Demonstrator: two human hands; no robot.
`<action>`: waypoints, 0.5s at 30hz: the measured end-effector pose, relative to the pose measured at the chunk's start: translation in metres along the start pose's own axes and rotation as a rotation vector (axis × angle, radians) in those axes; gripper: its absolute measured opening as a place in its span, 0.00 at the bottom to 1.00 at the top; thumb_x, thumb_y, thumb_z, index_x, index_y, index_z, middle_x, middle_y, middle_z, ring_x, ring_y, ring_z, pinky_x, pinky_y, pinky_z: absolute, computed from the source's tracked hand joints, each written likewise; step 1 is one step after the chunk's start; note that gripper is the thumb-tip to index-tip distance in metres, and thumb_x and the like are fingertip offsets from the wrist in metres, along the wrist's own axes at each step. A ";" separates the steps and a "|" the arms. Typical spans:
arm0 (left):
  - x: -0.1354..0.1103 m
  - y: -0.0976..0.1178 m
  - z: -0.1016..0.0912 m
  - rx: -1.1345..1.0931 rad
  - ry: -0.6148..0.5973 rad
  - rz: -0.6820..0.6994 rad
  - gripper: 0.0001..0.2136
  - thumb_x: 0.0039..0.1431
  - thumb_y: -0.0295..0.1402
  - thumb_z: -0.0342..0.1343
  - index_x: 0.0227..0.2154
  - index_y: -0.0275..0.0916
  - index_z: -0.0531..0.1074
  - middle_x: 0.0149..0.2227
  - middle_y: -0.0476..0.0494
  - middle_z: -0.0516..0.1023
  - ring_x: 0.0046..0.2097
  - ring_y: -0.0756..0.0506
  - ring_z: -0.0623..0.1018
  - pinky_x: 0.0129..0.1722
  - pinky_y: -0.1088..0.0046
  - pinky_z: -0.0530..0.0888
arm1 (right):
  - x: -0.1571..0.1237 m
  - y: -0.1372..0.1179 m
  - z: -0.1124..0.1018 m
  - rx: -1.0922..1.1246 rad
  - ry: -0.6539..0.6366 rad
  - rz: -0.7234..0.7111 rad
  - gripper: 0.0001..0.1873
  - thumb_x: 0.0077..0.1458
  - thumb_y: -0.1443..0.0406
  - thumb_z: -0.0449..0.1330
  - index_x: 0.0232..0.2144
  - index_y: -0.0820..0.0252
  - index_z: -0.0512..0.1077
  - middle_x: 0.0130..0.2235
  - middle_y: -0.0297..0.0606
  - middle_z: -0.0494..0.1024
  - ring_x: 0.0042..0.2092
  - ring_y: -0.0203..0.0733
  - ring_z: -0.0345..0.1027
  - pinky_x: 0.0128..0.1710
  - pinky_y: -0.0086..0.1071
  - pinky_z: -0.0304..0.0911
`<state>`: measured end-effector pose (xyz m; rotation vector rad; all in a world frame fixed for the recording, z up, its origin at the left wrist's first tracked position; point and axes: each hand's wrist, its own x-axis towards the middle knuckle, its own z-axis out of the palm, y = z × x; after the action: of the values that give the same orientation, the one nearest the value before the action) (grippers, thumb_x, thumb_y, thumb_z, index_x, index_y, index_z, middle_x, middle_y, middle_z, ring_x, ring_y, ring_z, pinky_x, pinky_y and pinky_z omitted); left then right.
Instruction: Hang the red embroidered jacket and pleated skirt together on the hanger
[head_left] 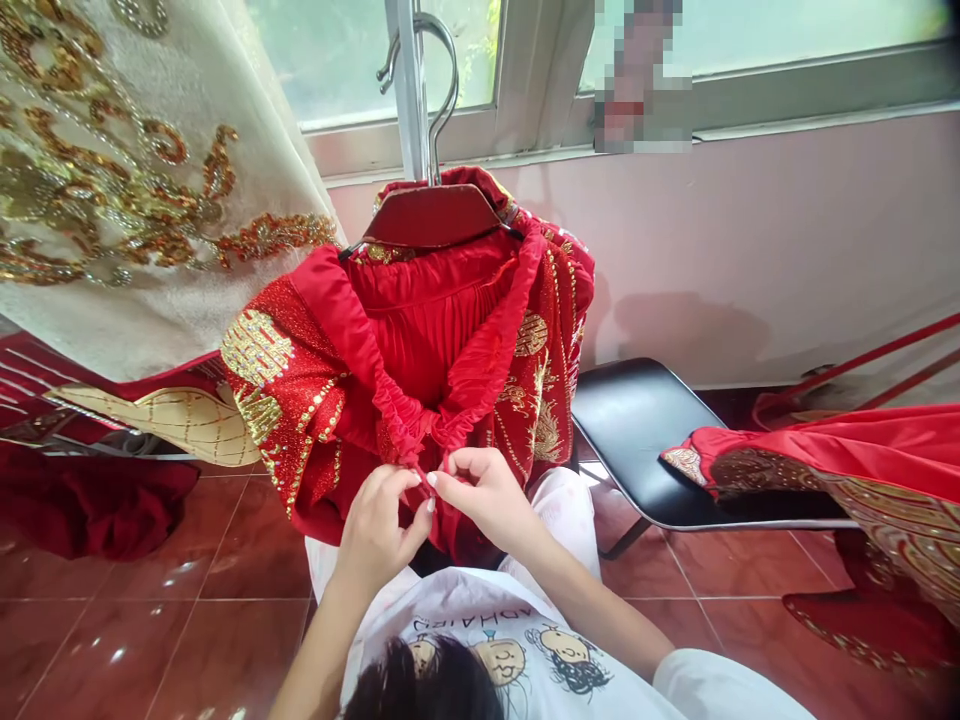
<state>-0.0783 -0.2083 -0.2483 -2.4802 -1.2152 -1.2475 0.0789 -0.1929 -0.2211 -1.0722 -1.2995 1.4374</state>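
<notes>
A red garment (pixel 420 340) with gold embroidery hangs from a dark red hanger (pixel 431 215) on a metal hook, its gathered red waistband open toward me. My left hand (pixel 379 525) and my right hand (pixel 484 490) meet at the lowest point of that waistband. Both pinch the red fabric edge between fingertips, nearly touching each other. My white printed shirt and lap lie just below the hands.
A cream cloth (pixel 135 170) with gold beadwork hangs at upper left. A black stool (pixel 637 420) stands at right, with another red and gold garment (pixel 840 470) draped over its far end. Red floor tiles (pixel 187 600) lie around. A window and pale wall stand behind.
</notes>
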 end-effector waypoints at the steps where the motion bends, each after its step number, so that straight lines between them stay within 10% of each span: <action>1: 0.001 -0.003 -0.003 0.055 0.007 0.048 0.05 0.61 0.30 0.52 0.40 0.39 0.66 0.32 0.44 0.77 0.35 0.47 0.77 0.35 0.72 0.76 | -0.001 -0.001 -0.002 -0.034 0.002 -0.012 0.18 0.45 0.58 0.58 0.15 0.58 0.56 0.17 0.26 0.54 0.22 0.28 0.46 0.21 0.25 0.44; 10: 0.014 -0.023 -0.076 0.496 0.111 0.480 0.13 0.43 0.33 0.71 0.26 0.41 0.71 0.18 0.53 0.70 0.20 0.50 0.68 0.24 0.72 0.65 | -0.010 -0.007 -0.035 -0.214 -0.036 -0.115 0.21 0.51 0.59 0.57 0.15 0.58 0.52 0.18 0.26 0.49 0.22 0.28 0.41 0.20 0.26 0.40; 15: 0.006 -0.036 -0.095 0.506 0.283 0.238 0.18 0.50 0.36 0.65 0.12 0.40 0.64 0.11 0.54 0.58 0.15 0.53 0.58 0.17 0.74 0.53 | -0.005 -0.010 -0.056 -0.297 -0.010 -0.177 0.22 0.54 0.56 0.58 0.15 0.60 0.61 0.17 0.28 0.55 0.22 0.29 0.46 0.20 0.27 0.44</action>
<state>-0.1613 -0.2207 -0.1902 -1.9424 -0.9786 -1.0273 0.1350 -0.1849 -0.2153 -1.1094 -1.6086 1.1426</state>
